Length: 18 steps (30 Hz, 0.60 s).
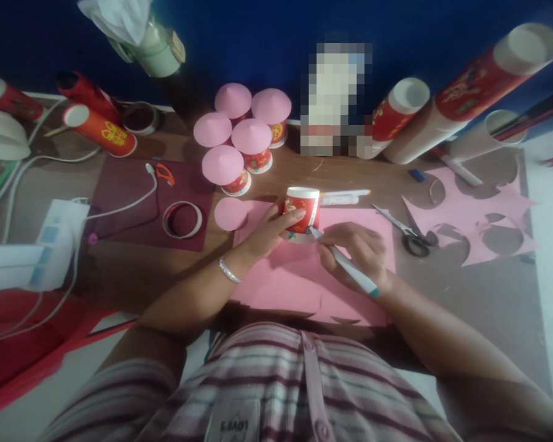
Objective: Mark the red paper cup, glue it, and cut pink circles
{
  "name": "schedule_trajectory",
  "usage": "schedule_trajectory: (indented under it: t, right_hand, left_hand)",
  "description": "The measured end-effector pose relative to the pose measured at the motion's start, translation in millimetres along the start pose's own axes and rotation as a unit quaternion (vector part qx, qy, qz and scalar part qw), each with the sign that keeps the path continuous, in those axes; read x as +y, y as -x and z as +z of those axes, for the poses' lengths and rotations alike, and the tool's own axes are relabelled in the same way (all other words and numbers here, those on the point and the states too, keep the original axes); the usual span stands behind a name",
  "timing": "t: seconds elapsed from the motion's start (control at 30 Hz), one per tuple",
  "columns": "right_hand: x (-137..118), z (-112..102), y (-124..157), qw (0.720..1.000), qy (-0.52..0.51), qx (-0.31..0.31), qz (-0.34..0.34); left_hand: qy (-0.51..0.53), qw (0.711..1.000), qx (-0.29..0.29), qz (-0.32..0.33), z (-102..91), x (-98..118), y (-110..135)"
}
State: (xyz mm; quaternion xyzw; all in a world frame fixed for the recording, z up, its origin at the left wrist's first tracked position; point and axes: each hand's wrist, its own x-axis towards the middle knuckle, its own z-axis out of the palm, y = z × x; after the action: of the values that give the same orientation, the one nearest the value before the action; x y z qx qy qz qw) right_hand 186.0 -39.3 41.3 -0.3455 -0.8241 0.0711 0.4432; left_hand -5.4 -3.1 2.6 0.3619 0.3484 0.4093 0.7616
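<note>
My left hand (273, 228) is wrapped round a red paper cup (303, 205) with a white rim, gold pattern and a white band marked in green near its base. The cup is held above pink paper sheets (276, 288). In my right hand (357, 248) is a white marker (354, 270) with a green end, gripped like a pen. Its tip meets the lower part of the cup, beside the white strip. Behind the cup lie an orange-ended marker (345, 193) and a white marker (338, 200).
Several red cups topped with pink paper cones (251, 136) stand behind left. Scissors (408, 233) and pink paper offcuts (470, 215) lie on the right. Tall cardboard tubes (470, 92) stand at the back right. A tape roll (182, 220), white cable (133, 209) and power strip (58, 245) are on the left.
</note>
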Motion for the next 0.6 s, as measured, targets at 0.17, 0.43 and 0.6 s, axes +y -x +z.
schedule_trajectory:
  t: [0.17,0.43,0.6]
  right_hand:
    - [0.4,-0.3,0.5,1.0,0.013,0.004,0.004]
    - [-0.8,-0.1,-0.3,1.0,0.032,0.001,0.0]
    - [-0.9,-0.2,-0.3,1.0,0.023,0.001,-0.004]
  left_hand:
    - [0.009,1.0,0.001,0.003,-2.0,-2.2,-0.7]
    - [0.021,1.0,0.003,0.008,-2.5,-2.1,-1.0]
    - [0.02,1.0,0.006,0.01,-2.0,-1.1,-1.1]
